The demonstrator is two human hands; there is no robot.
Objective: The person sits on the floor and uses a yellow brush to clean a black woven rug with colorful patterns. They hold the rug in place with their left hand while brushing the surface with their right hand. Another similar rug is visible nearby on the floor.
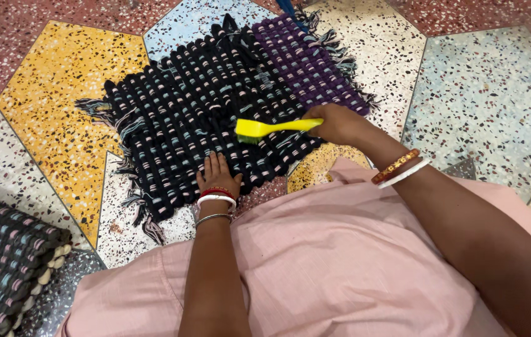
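We look down on a woven rag mat (215,106) spread flat on the terrazzo floor (490,93), mostly black with pale blue and pink flecks and a purple section at its far right corner, its fringe splayed out along the edges. It lies just in front of our knees, which are covered by a pink garment (340,262).

Our left hand (217,178) rests palm down on the near edge of the mat, fingers (215,163) stretched out flat and close together. As we judge it, that pressure pins the mat so it does not slide or bunch on the smooth floor.

Our right hand (338,123) is closed around the handle of a yellow brush (265,128), fingers wrapped tight about the grip. The brush head points left, bristles down and touching the weave near the middle of the mat, well placed for working across the strips.

Bangles sit on both wrists, red and white on the left, orange and white on the right.

At the lower left lies a second woven mat (3,262), folded or stacked, well apart from the hands. We see no containers anywhere.
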